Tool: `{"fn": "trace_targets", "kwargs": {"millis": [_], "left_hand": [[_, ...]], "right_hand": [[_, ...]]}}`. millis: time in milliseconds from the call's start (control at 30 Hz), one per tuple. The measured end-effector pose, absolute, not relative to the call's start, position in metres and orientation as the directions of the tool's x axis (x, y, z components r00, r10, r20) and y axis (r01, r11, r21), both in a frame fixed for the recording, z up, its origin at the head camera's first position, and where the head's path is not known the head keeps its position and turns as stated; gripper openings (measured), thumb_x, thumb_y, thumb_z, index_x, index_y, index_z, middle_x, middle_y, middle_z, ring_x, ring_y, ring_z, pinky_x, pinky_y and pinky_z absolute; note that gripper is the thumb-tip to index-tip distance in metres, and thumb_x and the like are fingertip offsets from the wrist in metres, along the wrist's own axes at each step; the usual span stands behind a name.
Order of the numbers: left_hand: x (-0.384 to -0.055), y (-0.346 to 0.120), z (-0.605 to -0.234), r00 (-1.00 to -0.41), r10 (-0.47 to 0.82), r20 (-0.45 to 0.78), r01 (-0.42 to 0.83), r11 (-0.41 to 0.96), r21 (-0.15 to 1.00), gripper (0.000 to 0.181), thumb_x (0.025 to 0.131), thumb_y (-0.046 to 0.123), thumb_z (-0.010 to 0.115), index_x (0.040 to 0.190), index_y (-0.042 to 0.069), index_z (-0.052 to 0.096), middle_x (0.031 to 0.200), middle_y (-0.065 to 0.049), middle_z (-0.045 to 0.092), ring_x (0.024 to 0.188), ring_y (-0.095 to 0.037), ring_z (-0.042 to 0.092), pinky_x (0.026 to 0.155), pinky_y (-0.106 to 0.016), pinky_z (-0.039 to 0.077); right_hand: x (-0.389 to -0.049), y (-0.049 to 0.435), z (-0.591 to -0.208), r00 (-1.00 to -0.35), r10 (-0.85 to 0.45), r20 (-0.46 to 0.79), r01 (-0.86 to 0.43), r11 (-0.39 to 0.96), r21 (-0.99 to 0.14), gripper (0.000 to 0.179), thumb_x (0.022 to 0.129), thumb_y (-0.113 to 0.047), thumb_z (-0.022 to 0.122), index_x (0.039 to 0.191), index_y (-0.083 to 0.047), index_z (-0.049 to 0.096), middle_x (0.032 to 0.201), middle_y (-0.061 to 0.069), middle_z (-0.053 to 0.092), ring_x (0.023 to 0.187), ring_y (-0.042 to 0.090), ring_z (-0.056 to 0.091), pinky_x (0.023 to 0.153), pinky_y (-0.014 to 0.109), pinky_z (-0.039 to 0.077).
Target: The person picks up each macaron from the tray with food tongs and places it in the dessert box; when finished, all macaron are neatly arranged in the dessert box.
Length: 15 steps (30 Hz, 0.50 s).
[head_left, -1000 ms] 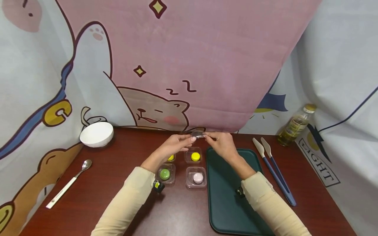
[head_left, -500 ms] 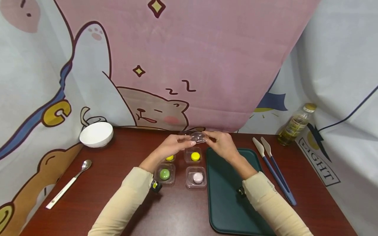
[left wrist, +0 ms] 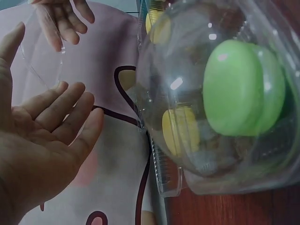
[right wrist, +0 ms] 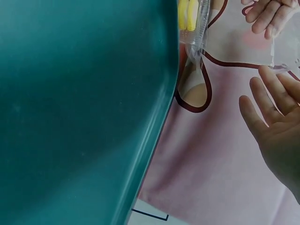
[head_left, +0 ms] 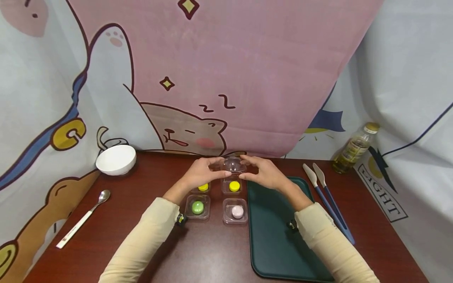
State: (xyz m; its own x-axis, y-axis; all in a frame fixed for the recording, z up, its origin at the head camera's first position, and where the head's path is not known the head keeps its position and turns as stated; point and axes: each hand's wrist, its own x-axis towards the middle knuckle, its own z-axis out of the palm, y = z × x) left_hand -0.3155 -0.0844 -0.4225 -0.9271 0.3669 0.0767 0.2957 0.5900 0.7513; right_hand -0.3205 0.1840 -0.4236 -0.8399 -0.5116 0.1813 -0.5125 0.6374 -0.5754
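Above the back of the table, both hands hold a clear plastic domed lid (head_left: 233, 165) between them. My left hand (head_left: 201, 173) has its thumb and fingers at the lid's left edge, palm facing inward. My right hand (head_left: 263, 172) takes the right edge, thumb low and fingers high. Under the lid stands a clear box with a yellow macaron (head_left: 234, 186). Another yellow macaron (head_left: 203, 187) is partly covered by the left hand. Nearer are a green macaron (left wrist: 234, 89) under a clear dome and a pale pink macaron (head_left: 237, 212), each in a clear box.
A dark green tray (head_left: 272, 243) lies right of the boxes, below the right forearm. Farther right are blue-handled tongs (head_left: 334, 210) and an oil bottle (head_left: 352, 151). On the left are a white bowl (head_left: 116, 160) and a spoon (head_left: 83, 220). A printed cloth (head_left: 265, 78) hangs behind.
The lid has turned from nearly edge-on to showing its dome and come slightly nearer. Both hands have shifted with it, and their thumbs and fingers are spread wider.
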Motion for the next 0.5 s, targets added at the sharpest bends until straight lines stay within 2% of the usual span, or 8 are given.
{"fn": "trace_targets", "kwargs": {"millis": [267, 400, 500], "left_hand": [[-0.3136, -0.0841, -0.4227, -0.918, 0.384, 0.099, 0.33, 0.602, 0.727, 0.072, 0.081, 0.057, 0.079, 0.141, 0.022, 0.061, 0.132, 0.0, 0.07, 0.117, -0.018, 0.067, 0.098, -0.042, 0.056], [-0.3121, -0.0838, -0.4249, -0.914, 0.398, 0.078, 0.33, 0.619, 0.713, 0.078, 0.08, 0.057, 0.08, 0.145, 0.02, 0.058, 0.138, -0.001, 0.066, 0.124, -0.019, 0.063, 0.102, -0.044, 0.053], [-0.3116, -0.0829, -0.4266, -0.907, 0.418, 0.061, 0.335, 0.626, 0.704, 0.084, 0.08, 0.057, 0.08, 0.149, 0.017, 0.053, 0.142, -0.004, 0.063, 0.119, -0.02, 0.064, 0.101, -0.042, 0.053]], "right_hand": [[-0.3179, 0.1875, -0.4244, -0.853, -0.499, 0.15, -0.474, 0.623, -0.622, 0.075, 0.09, -0.051, 0.072, 0.152, -0.017, 0.048, 0.134, 0.002, 0.068, 0.13, 0.026, 0.059, 0.11, 0.056, 0.046], [-0.3163, 0.1883, -0.4255, -0.853, -0.501, 0.145, -0.479, 0.641, -0.6, 0.076, 0.087, -0.053, 0.075, 0.15, -0.018, 0.051, 0.135, 0.003, 0.067, 0.128, 0.026, 0.06, 0.107, 0.055, 0.048], [-0.3159, 0.1886, -0.4266, -0.855, -0.493, 0.162, -0.487, 0.654, -0.578, 0.076, 0.084, -0.055, 0.078, 0.146, -0.016, 0.056, 0.132, 0.001, 0.069, 0.126, 0.025, 0.061, 0.105, 0.055, 0.05]]}}
